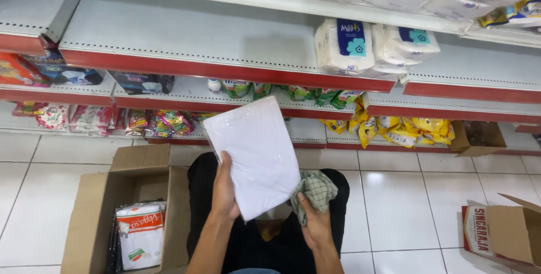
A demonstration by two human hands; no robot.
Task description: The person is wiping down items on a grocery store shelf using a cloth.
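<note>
Step in hand, as judged: wiping down a flat white plastic-wrapped pack (256, 155) before it is shelved. The pack is held up off the floor, tilted, in front of the person's lap and below the grey metal shelves with red front edges (225, 71).

Left hand (224, 192): closed on the pack's left lower edge, thumb on the facing side and fingers behind, forearm rising from the bottom of the view. Right hand (315, 223): closed around a bunched green-and-white checked cloth (315, 189), which touches the pack's lower right corner.

Next move, as judged: the cloth must be drawn across the wrapper while the left hand keeps the pack steady; the film looks slick, so a firm pinch is called for.

Surroundings: an open brown cardboard box (96, 206) stands on the white tiled floor (394, 206) to the person's left, with a white and orange packet (140, 234) inside. A second cardboard box (507, 234) lies at right. White soft packs (344, 45) sit on the shelf above.
</note>
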